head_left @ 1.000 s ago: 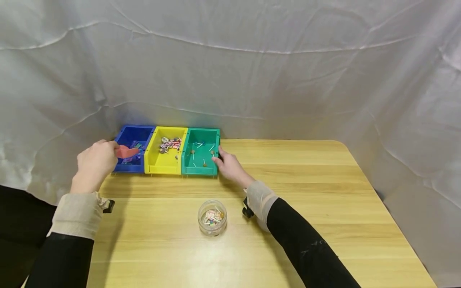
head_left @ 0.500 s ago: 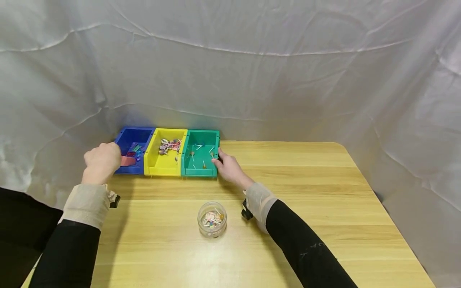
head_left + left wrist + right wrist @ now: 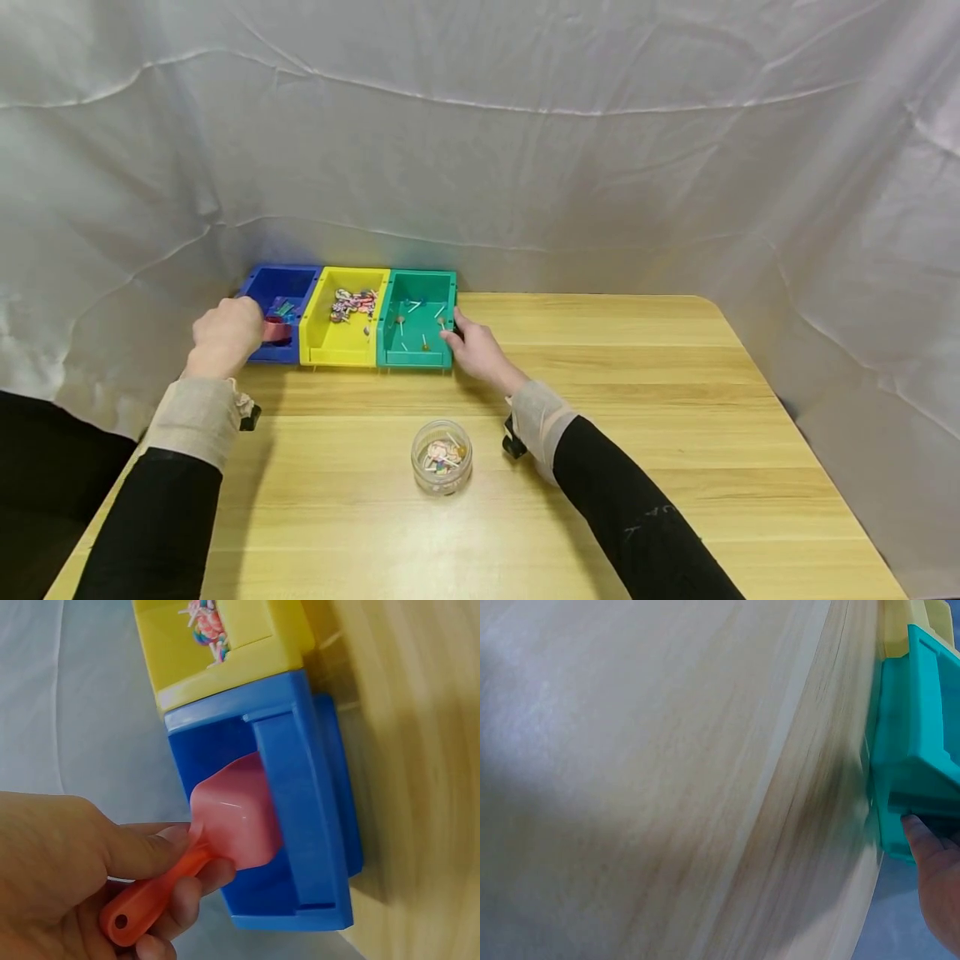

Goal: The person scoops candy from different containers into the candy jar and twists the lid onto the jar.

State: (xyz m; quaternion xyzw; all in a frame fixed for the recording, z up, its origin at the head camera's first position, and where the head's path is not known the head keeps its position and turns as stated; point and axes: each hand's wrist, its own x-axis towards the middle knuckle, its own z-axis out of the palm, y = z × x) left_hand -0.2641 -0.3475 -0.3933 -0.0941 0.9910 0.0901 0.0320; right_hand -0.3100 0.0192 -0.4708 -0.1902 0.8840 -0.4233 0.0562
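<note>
Scooping at the blue bin: left hand works, right hand braces

The left hand [image 3: 228, 336] is clamped on the handle of a pink scoop [image 3: 234, 814]; thumb and fingers close round it near the neck. The bowl of the scoop is inside the blue bin [image 3: 315, 825], behind the front lip and among small shiny pieces [image 3: 283, 307]. Whether the bowl carries a load cannot be told: the left wrist view shows only its smooth outer face.

The right hand [image 3: 480, 350] touches the outer side wall of the green bin [image 3: 415, 358]. Whether its fingers wrap the wall or only press it cannot be told.

The yellow bin [image 3: 339, 356], holding a pile of lollipops [image 3: 354, 305], stands between the blue and green bins, its sides against both. A few more lollipops lie scattered in the green bin. Nearer the person, a clear jar [image 3: 442, 486] with some contents stands on the wooden table [image 3: 615, 400], apart from the row.

Step in hand, as judged: gathering pieces with the scoop. The next move calls for a level bowl, a lift high enough to clear the front lip, and steady bracing at the green end; a tilted bowl could spill.
</note>
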